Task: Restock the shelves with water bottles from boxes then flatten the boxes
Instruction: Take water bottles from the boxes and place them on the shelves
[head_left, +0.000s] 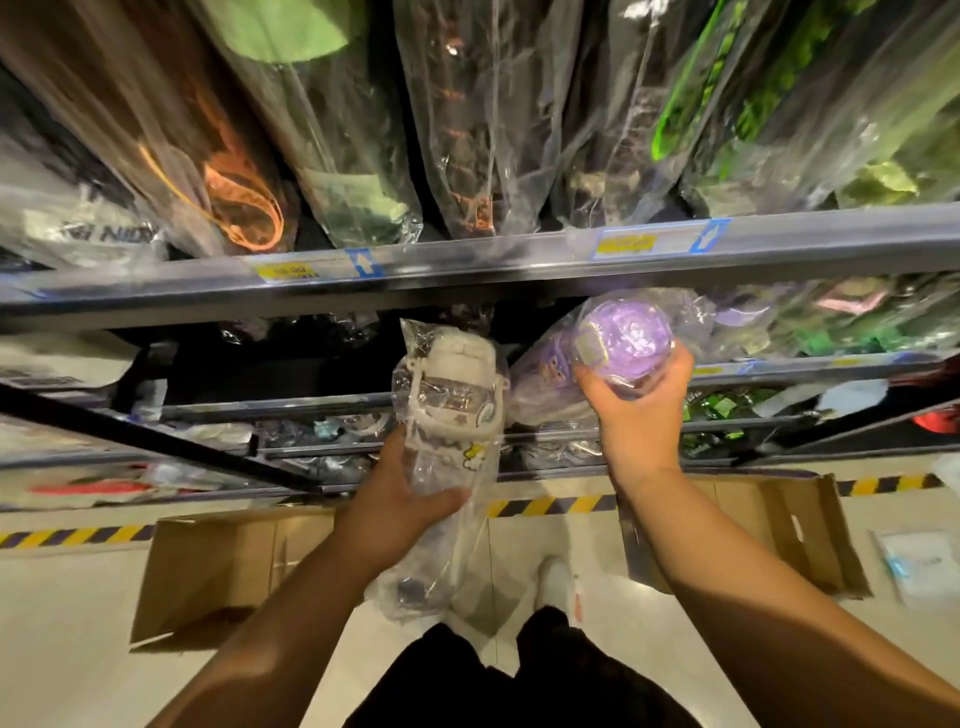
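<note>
My right hand (640, 415) wraps the bagged purple bottle (626, 332) at the shelf (810, 362) edge; my left hand (402, 501) grips a white bottle (449, 410) just below. I'd slide the purple one fully past the lip before letting go.

No legible text on shelf labels (626, 243)

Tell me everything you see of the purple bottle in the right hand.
The purple bottle is translucent lilac plastic inside a clear bag. One round end faces the camera, with a small squarish label at its edge. The right hand grips that end from below, fingers curled round it, holding it at the front of a shelf. Its far end is hidden.
</note>
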